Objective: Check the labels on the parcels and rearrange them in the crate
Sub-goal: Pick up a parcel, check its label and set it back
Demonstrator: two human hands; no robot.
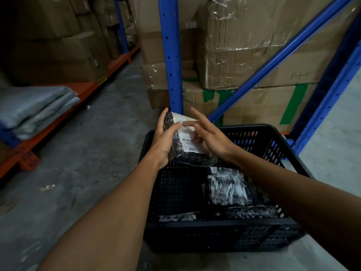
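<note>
A parcel [187, 141] is held up above the far left part of the crate [224, 227], clear of its floor. The left hand [163, 141] is closed around the parcel's left edge, thumb laid across the front and fingers behind. The right hand [210, 136] is spread open at the parcel's right side, with one finger laid across the upper part of the label [187, 135]; whether any real grip is kept there cannot be told. The step is judged to be the label check. It is best done with the left grip kept firm and low on the edge, the print left uncovered, and the wrapping pulled flat so glare is avoided in the dim light. The parcel's long axis runs from near to far, tilted slightly leftward at the top, with the label face turned towards the camera. Other parcels [229, 189] lie flat in the crate's near right part, and the left floor is bare
</note>
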